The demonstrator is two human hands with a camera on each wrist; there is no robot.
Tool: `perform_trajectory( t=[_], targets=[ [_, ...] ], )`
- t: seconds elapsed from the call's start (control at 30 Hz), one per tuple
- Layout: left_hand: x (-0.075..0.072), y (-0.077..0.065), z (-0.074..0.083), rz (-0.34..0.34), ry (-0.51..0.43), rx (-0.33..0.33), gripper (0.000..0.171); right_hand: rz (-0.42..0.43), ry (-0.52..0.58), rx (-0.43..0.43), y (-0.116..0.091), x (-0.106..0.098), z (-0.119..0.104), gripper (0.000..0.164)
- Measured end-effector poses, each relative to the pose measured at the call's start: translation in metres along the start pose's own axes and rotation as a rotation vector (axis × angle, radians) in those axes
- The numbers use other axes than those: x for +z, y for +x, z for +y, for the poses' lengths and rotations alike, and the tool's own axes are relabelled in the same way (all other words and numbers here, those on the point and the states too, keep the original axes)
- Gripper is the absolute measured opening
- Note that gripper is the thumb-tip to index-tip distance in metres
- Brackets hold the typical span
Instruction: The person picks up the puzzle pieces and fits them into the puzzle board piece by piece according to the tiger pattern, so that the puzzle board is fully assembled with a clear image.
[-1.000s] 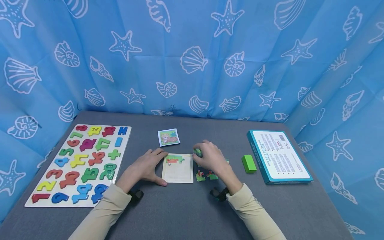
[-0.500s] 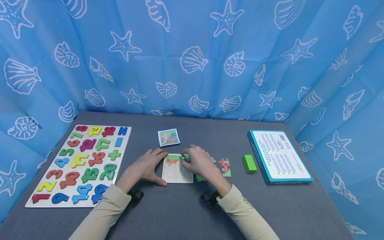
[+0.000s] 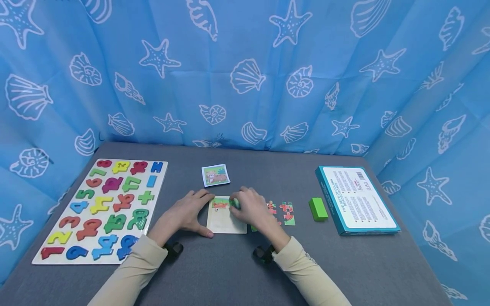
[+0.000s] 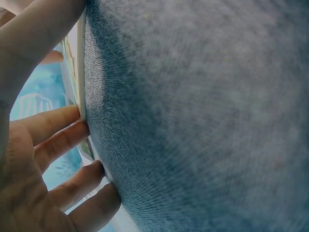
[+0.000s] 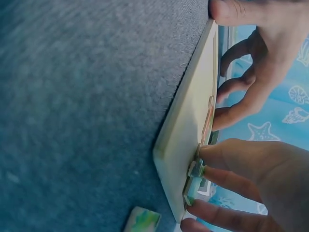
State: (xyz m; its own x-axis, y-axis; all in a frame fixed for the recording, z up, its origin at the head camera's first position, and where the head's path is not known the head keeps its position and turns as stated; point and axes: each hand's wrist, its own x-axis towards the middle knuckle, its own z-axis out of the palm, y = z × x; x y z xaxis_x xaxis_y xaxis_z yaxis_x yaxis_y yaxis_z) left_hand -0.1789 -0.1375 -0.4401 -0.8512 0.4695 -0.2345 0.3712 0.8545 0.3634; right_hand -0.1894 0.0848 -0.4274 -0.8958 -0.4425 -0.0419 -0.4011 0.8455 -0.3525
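Dark grey cloth covers the table (image 3: pixel 214 276), and two beige sleeves (image 3: pixel 126 270) stretch in over its near side. Alongside the left edge lies a big white board of raised, brightly coloured numerals (image 3: pixel 128 172), one corner tucked behind the left sleeve. And in the middle of the table, the left hand (image 3: pixel 185 212) is spread wide, thumb at the near left corner of a small, square, pale wooden tray (image 3: pixel 223 223), fingertips at the far left corner, touching that side without gripping it. Across from it, the right hand (image 3: pixel 250 208) has its fingers bent, pinching a green jigsaw piece (image 3: pixel 235 203) right at the tray's far right corner; whether it sits flat, I can't tell! An orange-and-green jigsaw strip (image 3: pixel 220 205) runs along the tray's far edge. Just right of that hand, loose red-and-green jigsaw pieces (image 3: pixel 290 220); then a bright green rectangular block (image 3: pixel 318 209), beside a flat teal-and-white printed box (image 3: pixel 357 199) towards the right edge. Beyond the tray, a white-bordered animal picture card (image 3: pixel 216 175), and past the far edge, a blue seashell-and-starfish curtain (image 3: pixel 206 85).
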Motion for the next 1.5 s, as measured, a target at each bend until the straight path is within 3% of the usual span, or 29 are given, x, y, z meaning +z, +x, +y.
perform_trajectory(
  t=[1.23, 1.5],
  targets=[
    [-0.0007, -0.0005, 0.0014, 0.003, -0.002, 0.012, 0.11, -0.036, -0.012, 0.042, -0.0002, -0.0013, 0.0008, 0.019],
    [-0.0008, -0.0008, 0.0006, 0.004, -0.007, 0.018, 0.109, -0.041, 0.008, 0.046, -0.0012, -0.002, 0.0044, 0.027]
  ],
)
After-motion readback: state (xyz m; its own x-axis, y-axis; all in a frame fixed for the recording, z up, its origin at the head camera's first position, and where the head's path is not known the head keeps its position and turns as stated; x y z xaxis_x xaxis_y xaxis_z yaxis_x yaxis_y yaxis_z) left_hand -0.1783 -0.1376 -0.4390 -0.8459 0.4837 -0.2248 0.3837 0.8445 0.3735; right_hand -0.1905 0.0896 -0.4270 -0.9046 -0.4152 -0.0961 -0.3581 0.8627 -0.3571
